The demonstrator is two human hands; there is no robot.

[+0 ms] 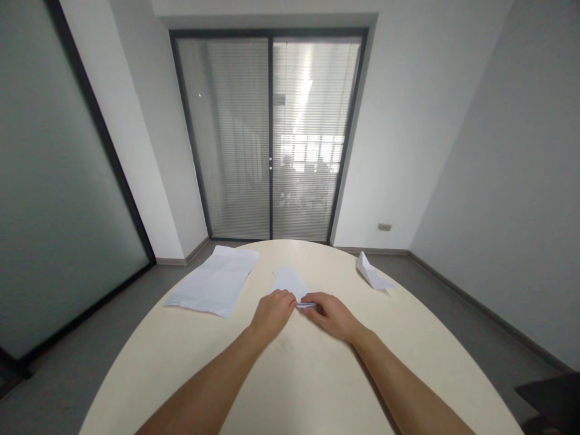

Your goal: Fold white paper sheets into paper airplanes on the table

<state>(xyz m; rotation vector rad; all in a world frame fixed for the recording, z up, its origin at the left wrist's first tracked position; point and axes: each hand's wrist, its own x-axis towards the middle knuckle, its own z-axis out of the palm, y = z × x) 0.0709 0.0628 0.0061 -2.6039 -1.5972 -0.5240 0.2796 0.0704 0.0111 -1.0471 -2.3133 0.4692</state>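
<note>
White paper (290,279) takes centre stage, lying on the cream round table (290,386), its near end gathered into a slim fold of layers! And look at that grip: the left hand (274,311) is curled in close at the near left of the paper, fingertips drawn narrow on the fold, while the right hand (330,313) comes in at the near right, fingers bent over the top and thumb tucked below, pinching the same layers. So that's 2 hands on 1 fold, nearly touching! Out to the left of the paper, well apart from it, loose white sheets (215,281) lie flat, slightly creased. Over to its right, also well apart, stands a folded paper piece (371,275), 1 pointed corner raised. Straight beyond the paper, past the table's far edge, rise dark-framed glass panels (235,133) with fine blinds, and beyond it to the right, low on the wall (421,121), sits a small wall plate (384,227).
</note>
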